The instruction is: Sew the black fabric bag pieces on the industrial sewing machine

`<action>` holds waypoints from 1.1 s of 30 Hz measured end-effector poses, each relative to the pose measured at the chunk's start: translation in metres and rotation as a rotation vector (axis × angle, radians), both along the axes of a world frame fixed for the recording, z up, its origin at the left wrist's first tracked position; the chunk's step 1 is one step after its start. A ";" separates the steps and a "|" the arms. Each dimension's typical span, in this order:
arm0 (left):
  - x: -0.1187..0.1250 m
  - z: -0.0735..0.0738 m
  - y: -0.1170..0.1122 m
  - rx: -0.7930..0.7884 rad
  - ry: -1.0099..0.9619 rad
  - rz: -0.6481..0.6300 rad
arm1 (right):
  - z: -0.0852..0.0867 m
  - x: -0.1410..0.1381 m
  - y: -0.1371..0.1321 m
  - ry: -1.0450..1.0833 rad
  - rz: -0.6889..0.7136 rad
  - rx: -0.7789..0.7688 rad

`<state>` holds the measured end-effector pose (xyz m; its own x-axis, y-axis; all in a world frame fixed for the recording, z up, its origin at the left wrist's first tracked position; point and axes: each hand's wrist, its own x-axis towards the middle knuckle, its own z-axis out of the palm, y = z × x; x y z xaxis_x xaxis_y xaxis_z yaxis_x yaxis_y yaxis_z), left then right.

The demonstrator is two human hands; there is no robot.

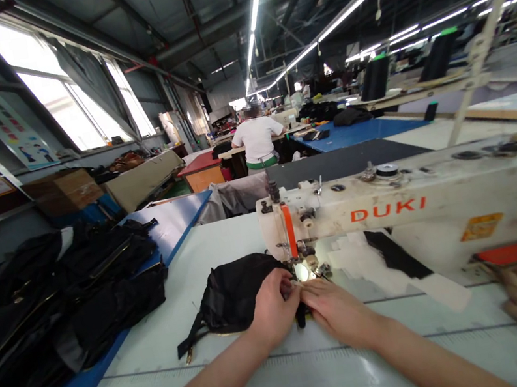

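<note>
A black zip pouch [235,290] lies on the sewing machine's pale bed, its zip and puller toward the front left. My left hand [275,306] is closed at the pouch's right edge, thumb and forefinger pinched together just in front of the needle area. Close against it, my right hand [335,309] has its fingers bent together, and the two sets of fingertips meet. Whatever small piece lies between them is hidden. A short black strip [301,316] hangs out between the hands. The sewing machine [341,212] stands directly beyond, its lamp lit beside the needle.
Black zipped pieces [72,297] are heaped on a blue table [117,356] at left. Pale sheets and a black scrap [397,253] lie under the machine arm. Thread cones [375,77] stand at right. A person in a white shirt [258,137] sits farther ahead.
</note>
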<state>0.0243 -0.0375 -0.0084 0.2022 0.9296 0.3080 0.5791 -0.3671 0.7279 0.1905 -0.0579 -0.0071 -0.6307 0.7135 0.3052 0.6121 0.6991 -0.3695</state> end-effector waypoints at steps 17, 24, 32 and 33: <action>-0.018 0.021 0.026 -0.101 -0.158 0.163 | -0.005 0.002 0.003 -0.019 0.013 0.016; -0.005 0.008 -0.004 0.177 0.268 -0.212 | -0.001 0.000 0.000 -0.016 -0.006 -0.010; -0.028 -0.005 0.008 0.390 0.426 -0.361 | -0.001 0.000 0.001 -0.022 -0.009 -0.018; -0.029 -0.007 0.012 0.422 0.462 -0.325 | -0.001 0.000 0.001 -0.021 -0.005 -0.018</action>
<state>-0.0051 -0.0256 -0.0150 0.6465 0.6197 0.4450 0.6076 -0.7710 0.1909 0.1902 -0.0571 -0.0083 -0.6330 0.7222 0.2788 0.6237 0.6891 -0.3690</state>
